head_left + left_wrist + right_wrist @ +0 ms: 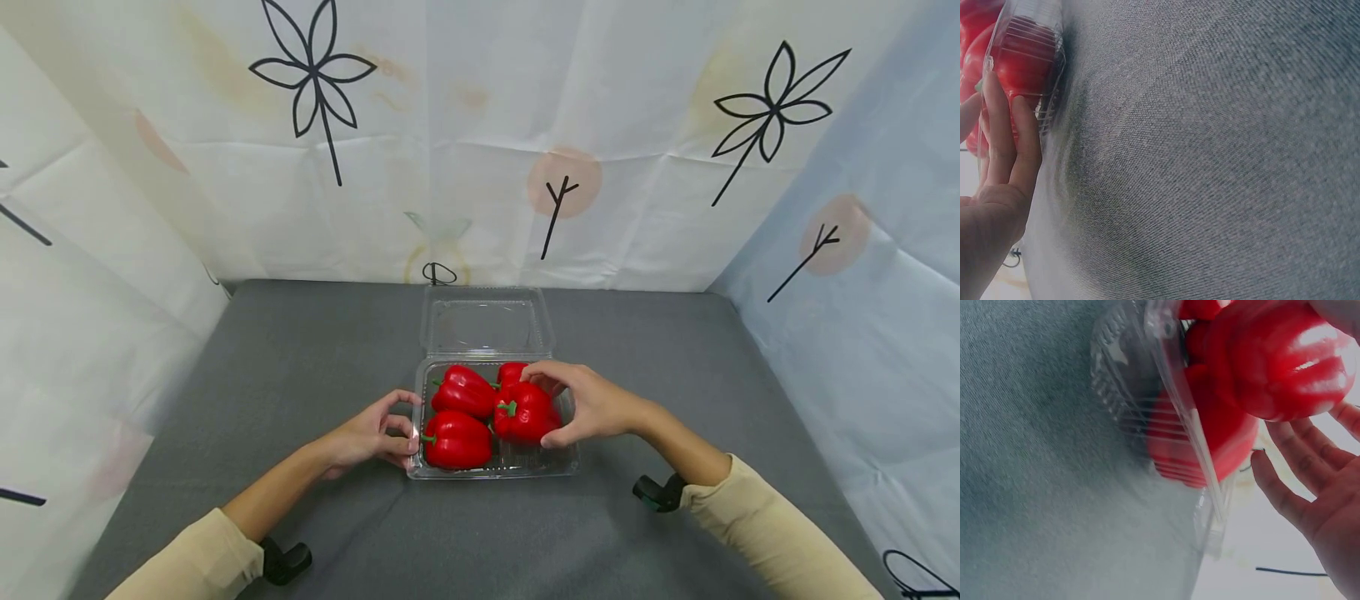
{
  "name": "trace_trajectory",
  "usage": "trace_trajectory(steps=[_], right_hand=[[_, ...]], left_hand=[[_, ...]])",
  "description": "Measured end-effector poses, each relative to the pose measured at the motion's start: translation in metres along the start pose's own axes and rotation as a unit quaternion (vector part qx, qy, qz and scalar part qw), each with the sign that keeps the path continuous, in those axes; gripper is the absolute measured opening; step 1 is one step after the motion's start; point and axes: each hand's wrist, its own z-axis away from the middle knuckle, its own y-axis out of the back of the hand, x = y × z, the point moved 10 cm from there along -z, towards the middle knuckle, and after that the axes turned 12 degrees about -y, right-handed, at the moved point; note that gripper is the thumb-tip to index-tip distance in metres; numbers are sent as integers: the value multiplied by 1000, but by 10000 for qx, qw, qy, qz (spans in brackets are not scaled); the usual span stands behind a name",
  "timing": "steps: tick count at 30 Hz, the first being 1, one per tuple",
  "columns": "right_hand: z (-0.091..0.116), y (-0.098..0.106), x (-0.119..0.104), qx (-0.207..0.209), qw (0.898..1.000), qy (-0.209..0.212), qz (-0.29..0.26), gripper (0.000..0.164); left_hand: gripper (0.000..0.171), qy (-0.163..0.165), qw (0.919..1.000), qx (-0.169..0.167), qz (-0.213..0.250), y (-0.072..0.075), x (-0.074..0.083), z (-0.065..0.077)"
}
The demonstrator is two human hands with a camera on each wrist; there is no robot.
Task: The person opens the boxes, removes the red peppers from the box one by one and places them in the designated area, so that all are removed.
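A clear plastic clamshell box lies with its lid folded back, red bell peppers inside. My left hand holds the box by its left rim, with the thumb at the rim and fingers along the outer wall; the left wrist view shows those fingers against the ridged side. Between the thumb and fingers of my right hand is a red bell pepper, green stem toward the left. In the right wrist view this bell pepper sits higher than the box rim. Two bell peppers fill the left side; another lies behind the held one.
Grey cloth covers the table under the box. White printed fabric hangs along the back and both sides. Each forearm carries a dark strapped device near the sleeve's cuff.
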Motion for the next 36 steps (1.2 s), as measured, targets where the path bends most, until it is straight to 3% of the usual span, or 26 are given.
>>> trace_trajectory(steps=[7, 11, 17, 23, 32, 36], right_hand=[[4, 32, 3, 930, 9955, -36, 192, 69], [8, 53, 14, 1731, 9848, -46, 110, 69], [20, 87, 35, 3144, 9492, -123, 66, 70], [34, 115, 63, 4105, 9103, -536, 27, 69], [53, 135, 112, 4869, 8622, -1383, -187, 68], [59, 138, 130, 4955, 8515, -1710, -122, 66]], left_hand=[[66, 52, 10000, 56, -22, 0, 0, 1], [66, 42, 10000, 42, -43, 0, 1, 2], [65, 74, 9999, 72, -87, 0, 0, 1], [66, 0, 10000, 36, -64, -1, 1, 1], [65, 9, 10000, 71, 0, -2, 2, 2], [65, -16, 10000, 71, 47, -3, 3, 1]])
